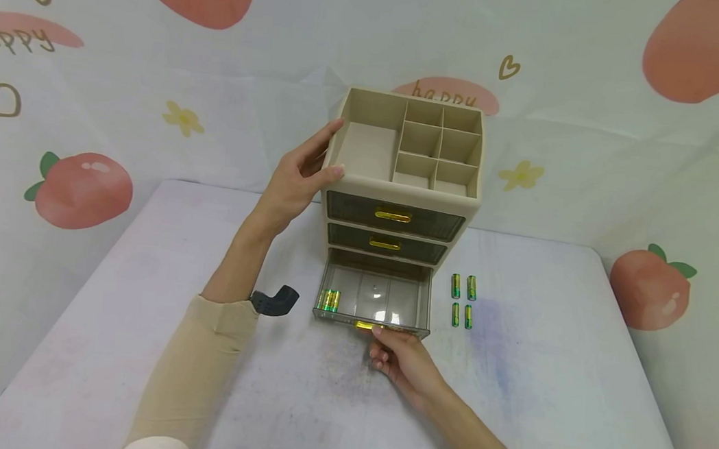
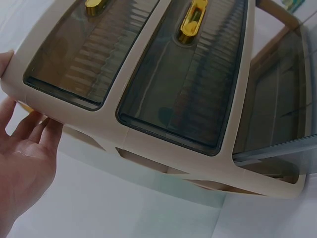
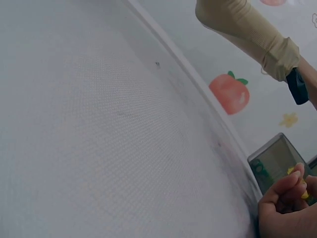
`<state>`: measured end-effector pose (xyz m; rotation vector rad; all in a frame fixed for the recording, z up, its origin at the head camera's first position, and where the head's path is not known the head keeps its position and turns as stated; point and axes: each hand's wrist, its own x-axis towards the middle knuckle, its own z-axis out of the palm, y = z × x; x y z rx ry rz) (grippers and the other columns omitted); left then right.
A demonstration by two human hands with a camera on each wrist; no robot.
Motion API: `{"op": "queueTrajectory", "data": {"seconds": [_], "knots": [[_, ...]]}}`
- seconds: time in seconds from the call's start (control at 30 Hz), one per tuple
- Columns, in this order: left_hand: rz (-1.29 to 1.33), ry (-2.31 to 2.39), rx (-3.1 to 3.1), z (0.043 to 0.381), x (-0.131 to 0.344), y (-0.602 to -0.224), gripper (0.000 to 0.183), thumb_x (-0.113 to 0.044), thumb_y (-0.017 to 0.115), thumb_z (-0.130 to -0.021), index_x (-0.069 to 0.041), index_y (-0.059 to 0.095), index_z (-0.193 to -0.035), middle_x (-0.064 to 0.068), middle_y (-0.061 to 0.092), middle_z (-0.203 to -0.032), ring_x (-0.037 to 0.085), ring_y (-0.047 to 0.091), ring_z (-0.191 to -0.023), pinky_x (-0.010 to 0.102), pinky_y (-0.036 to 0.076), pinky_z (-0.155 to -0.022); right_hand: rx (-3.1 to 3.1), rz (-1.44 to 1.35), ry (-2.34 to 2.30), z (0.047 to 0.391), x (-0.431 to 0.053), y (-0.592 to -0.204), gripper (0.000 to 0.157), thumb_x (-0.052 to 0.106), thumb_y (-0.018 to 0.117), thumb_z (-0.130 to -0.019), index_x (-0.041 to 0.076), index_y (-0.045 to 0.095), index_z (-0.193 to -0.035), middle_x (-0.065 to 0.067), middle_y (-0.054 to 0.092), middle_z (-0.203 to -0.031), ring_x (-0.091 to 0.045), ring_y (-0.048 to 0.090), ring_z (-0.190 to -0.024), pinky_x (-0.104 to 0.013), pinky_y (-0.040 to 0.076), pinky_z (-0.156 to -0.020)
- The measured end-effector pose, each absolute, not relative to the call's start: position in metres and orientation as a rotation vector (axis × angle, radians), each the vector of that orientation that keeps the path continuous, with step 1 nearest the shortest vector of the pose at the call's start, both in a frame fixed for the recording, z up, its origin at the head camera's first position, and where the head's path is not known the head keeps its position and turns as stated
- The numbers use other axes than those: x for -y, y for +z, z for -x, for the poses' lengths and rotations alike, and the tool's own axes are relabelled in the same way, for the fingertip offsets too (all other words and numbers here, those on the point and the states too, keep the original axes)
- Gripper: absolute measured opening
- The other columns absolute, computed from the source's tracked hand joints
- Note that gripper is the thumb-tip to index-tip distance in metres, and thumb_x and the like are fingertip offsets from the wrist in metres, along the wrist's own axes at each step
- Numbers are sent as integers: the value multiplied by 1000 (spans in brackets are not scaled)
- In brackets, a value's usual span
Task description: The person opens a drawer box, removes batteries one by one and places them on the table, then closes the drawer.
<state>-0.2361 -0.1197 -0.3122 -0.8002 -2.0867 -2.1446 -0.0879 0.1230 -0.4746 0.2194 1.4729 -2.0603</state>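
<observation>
A beige desktop drawer organizer [image 1: 401, 188] stands on the table, its bottom drawer [image 1: 392, 302] pulled out. Green-and-gold batteries [image 1: 329, 300] lie side by side in the drawer's left section. My left hand [image 1: 297, 176] grips the organizer's upper left edge, with the thumb at the front corner and the fingers along the side. At the front of the drawer, my right hand [image 1: 409, 368] pinches its gold handle [image 1: 366, 325] between thumb and fingers. The right wrist view shows the right hand [image 3: 292, 203] at the handle, partly cut off by the frame.
Several more batteries [image 1: 462, 301] lie in two rows on the table to the right of the drawer. Two upper drawers [image 1: 389, 243] are closed. Divided compartments [image 1: 440, 147] form the organizer's top. A fruit-patterned cloth [image 1: 271, 54] hangs behind the table.
</observation>
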Motion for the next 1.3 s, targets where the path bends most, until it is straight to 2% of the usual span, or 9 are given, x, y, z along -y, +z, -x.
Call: {"op": "queueTrajectory", "data": {"seconds": [0.2, 0.6, 0.9, 1.07, 1.2, 1.3], "knots": [[801, -2142, 2081, 236, 120, -312, 65, -2, 58, -97, -7, 31, -156, 14, 28, -161, 29, 34, -144, 35, 37, -110, -1465, -199, -2060, 88, -122, -476, 46, 26, 60, -100, -12, 60, -126, 1, 55, -75, -8, 46, -68, -18, 44, -62], [793, -2146, 2076, 236, 119, -312, 64, -1, 58, -97, -6, 31, -156, 15, 28, -160, 30, 35, -144, 35, 37, -111, -1453, -95, -2007, 87, -121, -477, 39, 24, 63, -97, -7, 66, -120, 1, 63, -78, -7, 56, -67, -17, 49, -61], [794, -2140, 2064, 248, 122, -325, 65, 0, 58, -97, -10, 33, -156, 12, 29, -161, 28, 36, -144, 36, 37, -111, -1497, 134, -1924, 88, -123, -463, 43, 20, 63, -98, -12, 60, -126, -1, 70, -88, -8, 60, -72, -21, 53, -69], [797, -2142, 2052, 254, 124, -332, 64, -2, 60, -97, -16, 37, -155, 6, 32, -160, 23, 37, -143, 35, 38, -111, -1620, 298, -1835, 91, -127, -449, 38, 18, 64, -98, -7, 62, -126, -10, 72, -97, -12, 62, -77, -29, 54, -75], [820, -2138, 2038, 254, 123, -334, 63, -4, 61, -97, -17, 38, -154, 6, 33, -159, 23, 38, -142, 35, 37, -111, -1739, 389, -1766, 94, -130, -438, 36, 18, 67, -96, -2, 65, -125, -21, 71, -103, -16, 63, -79, -39, 55, -79], [818, -2138, 2032, 254, 123, -333, 63, -5, 61, -97, -16, 39, -154, 7, 33, -159, 24, 37, -143, 36, 36, -112, -1792, 451, -1733, 98, -132, -429, 34, 17, 67, -96, -1, 66, -125, -27, 69, -106, -18, 63, -79, -41, 55, -78]]}}
